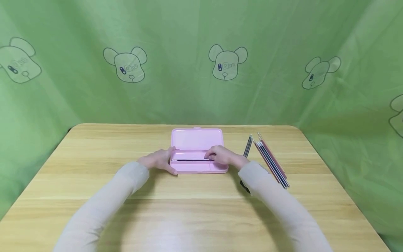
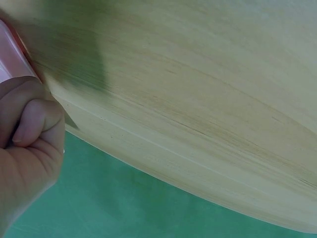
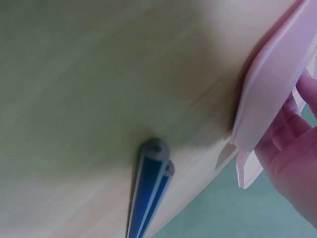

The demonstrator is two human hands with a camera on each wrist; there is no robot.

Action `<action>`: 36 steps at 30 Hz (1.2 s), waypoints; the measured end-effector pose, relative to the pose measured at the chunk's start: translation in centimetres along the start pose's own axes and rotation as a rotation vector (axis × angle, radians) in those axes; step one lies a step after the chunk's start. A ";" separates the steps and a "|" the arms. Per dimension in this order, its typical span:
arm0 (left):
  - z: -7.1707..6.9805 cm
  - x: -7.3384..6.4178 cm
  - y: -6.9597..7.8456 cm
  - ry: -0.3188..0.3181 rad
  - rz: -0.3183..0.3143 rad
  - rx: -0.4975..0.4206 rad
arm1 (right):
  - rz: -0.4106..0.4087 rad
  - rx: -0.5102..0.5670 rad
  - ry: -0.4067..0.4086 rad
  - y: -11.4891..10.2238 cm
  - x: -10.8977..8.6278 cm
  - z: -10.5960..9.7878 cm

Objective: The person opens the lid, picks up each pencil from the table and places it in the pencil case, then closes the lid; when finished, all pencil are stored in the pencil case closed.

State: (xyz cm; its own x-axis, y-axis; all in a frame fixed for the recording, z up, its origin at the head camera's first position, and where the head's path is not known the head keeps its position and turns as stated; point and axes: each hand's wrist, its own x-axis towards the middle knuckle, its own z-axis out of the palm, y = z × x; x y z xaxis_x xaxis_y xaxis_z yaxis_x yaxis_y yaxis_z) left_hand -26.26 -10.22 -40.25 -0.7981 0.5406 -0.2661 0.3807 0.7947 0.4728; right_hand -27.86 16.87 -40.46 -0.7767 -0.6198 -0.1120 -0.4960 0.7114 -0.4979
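An open pink pencil case [image 1: 196, 138] lies on the wooden table, its lid tipped back. My left hand [image 1: 160, 160] grips the case's left end, thumb by the front corner; in the left wrist view its other fingers are curled. A dark striped pencil [image 1: 190, 160] lies lengthwise in the case, its right end hidden by my right hand. With bent fingers, my right hand [image 1: 220, 154] reaches over the right wall and pinches the pencil near that end. In the right wrist view, the case's outer wall [image 3: 272, 84] covers the fingertips.
Right of the case, several red and dark striped pencils [image 1: 272, 162] lie in a loose bundle. Separate dark pencils [image 1: 248, 145] lie closer in, partly behind the right forearm. A black object [image 1: 244, 186] shows beside the right sleeve. Green curtain [image 1: 176, 94] surrounds the table's far edge and sides.
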 end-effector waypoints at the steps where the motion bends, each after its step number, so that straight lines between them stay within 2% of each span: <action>1: 0.0 0.0 0.0 -0.001 0.000 0.002 | 0.010 0.016 0.002 0.0 -0.1 0.0; 18: 0.1 0.0 0.1 0.005 0.002 0.012 | 0.018 0.238 0.148 1.0 -1.8 -0.8; 26: 0.0 0.0 0.1 0.010 0.012 0.014 | 0.013 0.277 0.170 2.0 -3.2 -1.5; 36: 0.1 0.0 0.1 -0.001 -0.006 0.028 | 0.089 0.270 0.197 3.9 -5.8 -2.5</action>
State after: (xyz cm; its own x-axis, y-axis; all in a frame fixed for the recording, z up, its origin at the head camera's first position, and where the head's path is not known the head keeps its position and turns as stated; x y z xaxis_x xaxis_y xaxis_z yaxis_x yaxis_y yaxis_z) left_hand -26.19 -10.10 -40.33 -0.8002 0.5358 -0.2695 0.3885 0.8055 0.4475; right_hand -26.23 24.06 -39.54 -0.8852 -0.4651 -0.0098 -0.3232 0.6302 -0.7060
